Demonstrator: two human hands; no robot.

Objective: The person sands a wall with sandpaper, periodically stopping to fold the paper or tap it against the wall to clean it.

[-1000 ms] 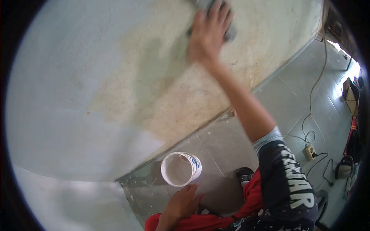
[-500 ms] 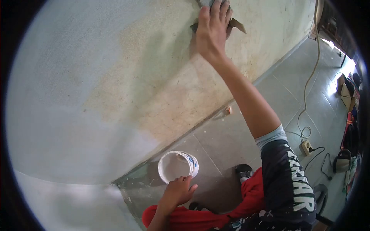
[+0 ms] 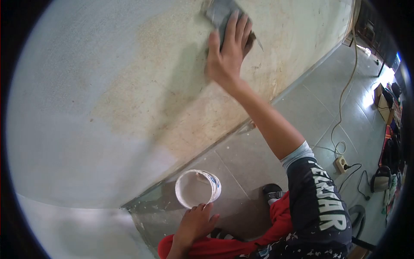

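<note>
High on the wall (image 3: 129, 99), my right hand (image 3: 228, 56) presses a dark grey sheet of sandpaper (image 3: 221, 14) against the surface. Its fingers lie over the sheet, the thumb is spread to the left, and a brownish folded edge juts out to the right. Part of the sheet is hidden under the palm. My left hand (image 3: 199, 222) rests by my knee in red trousers (image 3: 215, 246), thumb apart from the loosely bent fingers. Its fingertips overlap the near rim of a white bucket (image 3: 177, 190), which stands on the floor and has whitish stuff inside.
Grey floor tiles (image 3: 233, 172) meet the wall along a dark edge. A long cable (image 3: 342, 103) runs down to a socket block (image 3: 341, 164) with a black plug. Various belongings (image 3: 386, 142) lie along the right. A small object (image 3: 252, 125) sits at the wall's foot.
My right hand has slid with the sandpaper a little left and down along the wall, baring more of the grey sheet. My left hand has stayed by the bucket, nearly still.
</note>
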